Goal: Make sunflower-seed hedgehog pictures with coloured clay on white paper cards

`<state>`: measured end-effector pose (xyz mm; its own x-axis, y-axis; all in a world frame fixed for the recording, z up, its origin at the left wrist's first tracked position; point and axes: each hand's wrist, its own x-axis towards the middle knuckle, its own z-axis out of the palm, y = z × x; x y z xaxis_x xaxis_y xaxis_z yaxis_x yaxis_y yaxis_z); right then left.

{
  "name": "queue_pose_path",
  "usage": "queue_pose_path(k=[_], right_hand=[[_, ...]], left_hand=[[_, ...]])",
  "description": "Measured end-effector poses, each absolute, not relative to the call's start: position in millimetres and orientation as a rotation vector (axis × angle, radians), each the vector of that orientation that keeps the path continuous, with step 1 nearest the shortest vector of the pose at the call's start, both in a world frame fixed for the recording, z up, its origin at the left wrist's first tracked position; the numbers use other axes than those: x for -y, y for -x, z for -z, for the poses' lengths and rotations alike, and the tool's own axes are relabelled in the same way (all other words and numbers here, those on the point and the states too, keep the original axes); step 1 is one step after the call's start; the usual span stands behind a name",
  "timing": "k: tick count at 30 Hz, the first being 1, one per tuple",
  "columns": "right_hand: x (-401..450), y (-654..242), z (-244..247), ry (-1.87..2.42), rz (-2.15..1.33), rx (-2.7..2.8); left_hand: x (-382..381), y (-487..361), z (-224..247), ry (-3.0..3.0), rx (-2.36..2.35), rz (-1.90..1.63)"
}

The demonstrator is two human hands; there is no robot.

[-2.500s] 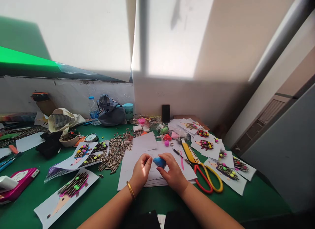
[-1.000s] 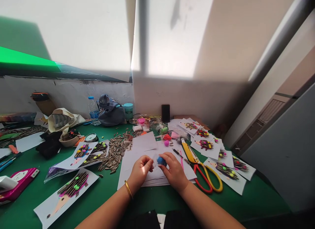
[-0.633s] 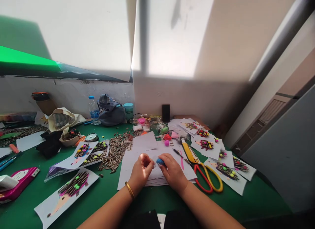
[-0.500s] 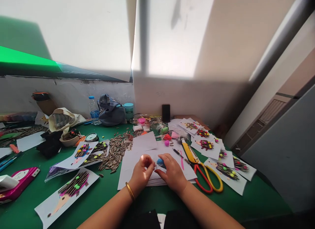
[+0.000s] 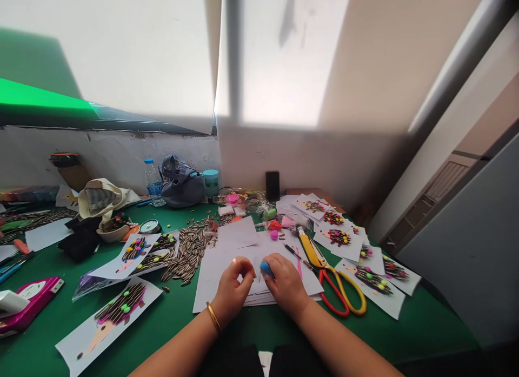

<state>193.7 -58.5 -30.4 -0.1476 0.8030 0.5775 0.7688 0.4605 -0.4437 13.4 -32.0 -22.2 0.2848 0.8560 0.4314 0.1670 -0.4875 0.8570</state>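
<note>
Right hand (image 5: 287, 284) grips the blue lump (image 5: 266, 268) at lower centre of the frame, seemingly steadying it; left hand (image 5: 235, 284) curls narrowly opposite, whether holding anything I cannot tell. Paper (image 5: 211, 274) below likely shields the table (image 5: 174, 306); scissors (image 5: 333, 272) lie right of centre, probably for easy reach.

1. Part of the blue lump (image 5: 265, 268) is covered by the right fingers (image 5: 277, 262).
2. Anything the left fingers (image 5: 245, 283) may pinch is too small to tell.
3. Between both sets of fingers, a clear sliver (image 5: 258, 271) is too faint to identify.
4. Beneath the fingers, the white sheets (image 5: 208, 282) are partly hidden.
5. Well left of the fingers, the magenta device (image 5: 42, 298) is cut off by the left edge.
6. Right of the fingers, overlapping hedgehog cards (image 5: 352, 251) cover parts of one another.
</note>
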Motion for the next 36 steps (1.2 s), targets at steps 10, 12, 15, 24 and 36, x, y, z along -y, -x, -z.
queue_pose_path(k=[10, 12, 15, 24, 36], right_hand=[[34, -242, 43, 1.54, -0.113, 1.47], [32, -249, 39, 1.613, -0.076, 1.492], [32, -259, 28, 1.785, 0.015, 1.544], [27, -282, 11, 2.272, 0.031, 1.866], [-4, -255, -24, 2.133, -0.04, 2.164]], left_hand=[[-6, 20, 18, -2.145, -1.302, -1.059], [-8, 23, 19, -2.273, -1.291, -0.927], [-5, 21, 23, -2.416, -1.264, -0.775], [-7, 17, 25, -2.515, -1.302, -0.638], [-27, 15, 21, -2.616, -1.505, -0.498]])
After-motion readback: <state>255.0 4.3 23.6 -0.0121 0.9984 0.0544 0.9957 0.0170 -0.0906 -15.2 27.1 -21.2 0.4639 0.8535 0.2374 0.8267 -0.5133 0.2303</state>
